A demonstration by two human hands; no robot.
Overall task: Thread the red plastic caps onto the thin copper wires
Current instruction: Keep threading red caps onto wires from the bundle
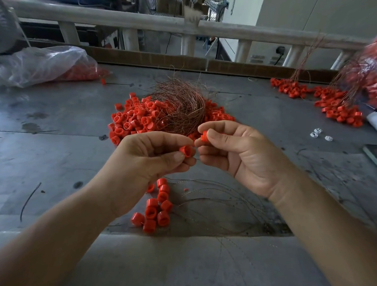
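Threading step being set up above the table (48,134).
A red cap (203,136) is being pinched in the right grip (239,152), a second cap (185,151) in the left grip (148,161), just lower-left, nearly touching; the wire between them cannot be told.

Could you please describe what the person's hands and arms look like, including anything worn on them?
Both are bare. The left hand and right hand have no gloves, and no rings show. The left forearm and right forearm show no sleeve, watch or bracelet up to the frame edge. The visible nails are short and unpainted.
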